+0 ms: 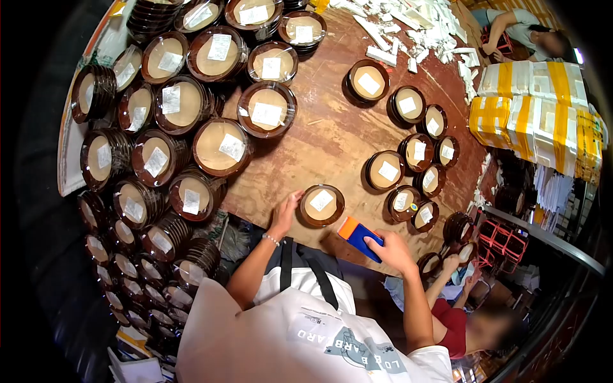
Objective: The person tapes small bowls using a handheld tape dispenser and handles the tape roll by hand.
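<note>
A brown-rimmed round dish [322, 205] with a tan centre and a white label lies near the table's front edge. Just left of it is my left hand [286, 212], fingers stretched out beside the rim; whether they touch it I cannot tell. My right hand [393, 250] grips a blue and orange block [361, 239], orange end toward the dish. The block's exact kind does not show. Similar labelled stacks of dishes [384, 170] stand to the right on the wooden table [281, 185].
Clear-wrapped dish stacks [220, 147] crowd the left side. White foam scraps [408, 25] lie at the back, near taped foam boxes [533, 80]. A co-worker in red [450, 325] is at lower right, close to a red wire rack [501, 246]; another person [517, 29] is at upper right.
</note>
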Motion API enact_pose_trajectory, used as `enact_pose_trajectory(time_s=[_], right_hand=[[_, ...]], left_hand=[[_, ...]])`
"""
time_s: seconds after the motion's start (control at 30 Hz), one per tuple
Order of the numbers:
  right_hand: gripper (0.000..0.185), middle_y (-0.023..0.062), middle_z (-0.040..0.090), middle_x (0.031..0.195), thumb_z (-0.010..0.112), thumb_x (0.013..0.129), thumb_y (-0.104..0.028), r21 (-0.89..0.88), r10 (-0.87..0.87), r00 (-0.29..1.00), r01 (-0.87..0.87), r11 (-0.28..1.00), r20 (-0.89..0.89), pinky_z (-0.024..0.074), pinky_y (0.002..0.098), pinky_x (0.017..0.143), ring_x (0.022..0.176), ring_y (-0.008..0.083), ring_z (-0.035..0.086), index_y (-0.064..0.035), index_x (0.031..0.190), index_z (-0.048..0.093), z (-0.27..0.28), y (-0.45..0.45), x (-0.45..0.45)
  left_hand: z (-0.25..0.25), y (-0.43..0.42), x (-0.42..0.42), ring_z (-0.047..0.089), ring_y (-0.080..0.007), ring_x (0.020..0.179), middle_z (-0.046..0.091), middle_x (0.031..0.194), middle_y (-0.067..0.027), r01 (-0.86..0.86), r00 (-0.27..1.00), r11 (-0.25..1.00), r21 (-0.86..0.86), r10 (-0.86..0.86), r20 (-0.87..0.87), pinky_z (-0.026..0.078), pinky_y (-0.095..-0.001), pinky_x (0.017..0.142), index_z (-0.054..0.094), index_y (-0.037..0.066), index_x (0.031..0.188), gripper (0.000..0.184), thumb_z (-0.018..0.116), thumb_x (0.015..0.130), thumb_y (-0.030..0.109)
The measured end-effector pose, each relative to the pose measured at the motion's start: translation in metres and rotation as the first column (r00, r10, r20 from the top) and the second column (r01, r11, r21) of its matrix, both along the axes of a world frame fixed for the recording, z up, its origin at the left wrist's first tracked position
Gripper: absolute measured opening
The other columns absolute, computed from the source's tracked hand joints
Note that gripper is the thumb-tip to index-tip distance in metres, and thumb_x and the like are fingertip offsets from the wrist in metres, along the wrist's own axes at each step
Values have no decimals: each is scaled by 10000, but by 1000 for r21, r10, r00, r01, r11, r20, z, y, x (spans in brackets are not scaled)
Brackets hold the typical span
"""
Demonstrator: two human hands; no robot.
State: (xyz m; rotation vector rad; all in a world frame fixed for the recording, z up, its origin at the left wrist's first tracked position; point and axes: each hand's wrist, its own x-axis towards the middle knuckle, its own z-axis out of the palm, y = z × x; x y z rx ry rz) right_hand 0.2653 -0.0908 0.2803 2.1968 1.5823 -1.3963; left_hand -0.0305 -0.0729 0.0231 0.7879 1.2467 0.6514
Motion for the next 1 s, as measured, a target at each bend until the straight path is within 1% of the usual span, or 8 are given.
enact_pose_trajectory(time_s=[0.1, 0.2, 0.33, 0.5, 0.7, 0.83, 0.9, 1.0], right_hand=[[438, 249, 692, 774, 689, 910, -422, 23, -45, 998, 46, 999, -39, 537, 463, 694, 729, 397, 697, 3, 987, 762, -17, 0, 10], [441, 240, 695, 768, 686, 914, -425, 50, -40, 998, 43, 998, -46, 538, 460, 694, 719, 387, 697, 5, 981, 763, -36, -5, 25], [469, 234, 693, 763, 677, 933, -447, 34, 14, 994, -11, 999, -107, 532, 438, 684, 695, 350, 691, 14, 972, 755, -52, -10, 45], [464, 218, 650, 693, 652, 975, -417, -14, -39, 969, 36, 999, -245, 511, 430, 656, 626, 327, 646, 39, 913, 714, -78, -24, 62], [465, 221, 699, 766, 696, 933, -452, 98, 9, 949, 23, 995, -315, 535, 429, 707, 700, 322, 689, 11, 954, 739, -121, -50, 100], [484, 227, 727, 846, 708, 893, -503, 139, -26, 957, 69, 988, -290, 553, 459, 753, 803, 360, 727, -30, 976, 764, -151, -68, 128], [538, 235, 735, 886, 692, 885, -538, 176, 164, 983, -147, 973, -86, 557, 481, 786, 834, 397, 715, -27, 1036, 767, -154, -60, 115], [561, 248, 725, 840, 704, 861, -545, 142, 143, 990, -143, 980, 6, 560, 487, 771, 805, 397, 713, 13, 882, 761, -175, -47, 87]], left_hand=[[2, -15, 2, 478, -329, 1426, 557, 1458, -241, 129, 982, 985, 116, -143, 121, 341, -388, 1195, 422, -10, 1529, 525, 496, 1064, 222], [9, -18, 30, 497, -382, 1390, 550, 1453, -251, 260, 926, 955, 142, -205, -317, 374, -414, 1163, 358, 2, 1538, 603, 576, 993, 139], [7, -16, 62, 564, -429, 1277, 567, 1416, -259, 156, 799, 976, 154, -33, -600, 472, -463, 1041, 443, 27, 1449, 469, 563, 999, 80], [13, -17, 84, 621, -440, 1205, 633, 1337, -254, -89, 814, 991, 95, 128, -567, 498, -481, 999, 474, 128, 1455, 478, 581, 992, 73], [-18, -15, 63, 652, -239, 1167, 685, 1258, -145, -74, 898, 997, 16, 74, -433, 502, -343, 990, 524, 54, 1407, 437, 560, 982, -42], [-27, -19, 60, 681, -252, 1087, 714, 1167, -159, -53, 894, 993, 102, 93, -439, 514, -355, 945, 570, 29, 1319, 362, 613, 960, 7], [-12, -16, 61, 647, -187, 1055, 695, 1159, -100, 0, 887, 999, 53, 25, -461, 506, -332, 949, 580, -7, 1275, 292, 596, 984, -28], [-5, -12, 61, 650, -185, 1046, 691, 1161, -100, -7, 918, 999, 37, 21, -396, 504, -330, 944, 569, 1, 1299, 306, 591, 995, -32]])
